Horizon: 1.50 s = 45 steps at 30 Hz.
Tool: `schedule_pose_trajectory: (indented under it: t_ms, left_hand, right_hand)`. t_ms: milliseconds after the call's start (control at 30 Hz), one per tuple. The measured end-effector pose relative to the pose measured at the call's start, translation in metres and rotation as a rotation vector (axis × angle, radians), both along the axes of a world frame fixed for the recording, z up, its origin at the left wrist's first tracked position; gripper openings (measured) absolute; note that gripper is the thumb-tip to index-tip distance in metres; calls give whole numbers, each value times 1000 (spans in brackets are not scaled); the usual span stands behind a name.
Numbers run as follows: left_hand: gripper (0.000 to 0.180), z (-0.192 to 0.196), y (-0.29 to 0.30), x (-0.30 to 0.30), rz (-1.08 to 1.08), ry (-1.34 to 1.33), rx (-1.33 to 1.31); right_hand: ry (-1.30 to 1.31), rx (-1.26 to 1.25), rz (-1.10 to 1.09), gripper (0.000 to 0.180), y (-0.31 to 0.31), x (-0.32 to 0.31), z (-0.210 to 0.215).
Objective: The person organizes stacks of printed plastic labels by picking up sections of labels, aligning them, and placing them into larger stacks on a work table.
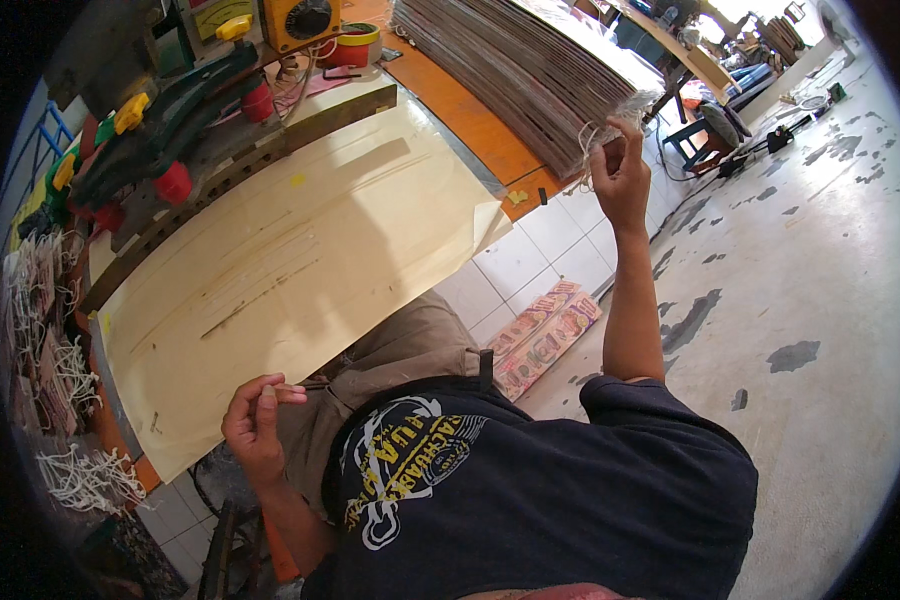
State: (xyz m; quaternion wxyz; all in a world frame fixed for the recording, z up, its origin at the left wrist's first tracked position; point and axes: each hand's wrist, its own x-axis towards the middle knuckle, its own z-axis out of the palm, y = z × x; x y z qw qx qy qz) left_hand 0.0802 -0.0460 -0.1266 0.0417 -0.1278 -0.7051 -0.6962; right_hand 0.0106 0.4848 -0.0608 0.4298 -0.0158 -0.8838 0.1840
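My right hand point(622, 182) is raised at the far right, its fingers closed in a pinch on thin white strings point(590, 142). Clear, crinkled plastic shows around those fingertips; whether it belongs to the strings I cannot tell. Right behind this hand is a tall stack of thin flat pieces point(530, 90). Nearer to me, my left hand point(260, 425) hovers at the front edge of a large cream sheet point(300, 250) covering the worktop. Its thumb and fingers are pressed together, and anything between them is too small to make out.
A dark machine bar with yellow knobs point(130, 113) and red cups point(173, 184) runs along the sheet's far side. Bundles of white strings point(90, 478) hang at the left. A printed carton point(545, 340) lies on the tiles. A red-and-green pot point(355, 45) stands behind.
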Motion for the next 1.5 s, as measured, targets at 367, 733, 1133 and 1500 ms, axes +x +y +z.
schedule_pose_trajectory:
  t_ms: [367, 733, 1133, 1500]
  left_hand:
    - [21, -1, -1, 0, 5, -11, 9]
    - [21, 0, 0, 0, 10, -23, 19]
    - [20, -2, 0, 0, 18, -4, 26]
    - [21, 0, 1, 1, 29, -28, 12]
  right_hand:
    - [-72, -51, 18, 53, 2, 2, 0]
    - [-178, -12, -24, 55, 3, 6, 16]
    - [-207, -15, -40, 70, 10, 8, -4]
    - [4, -180, 3, 64, -5, 18, -20]
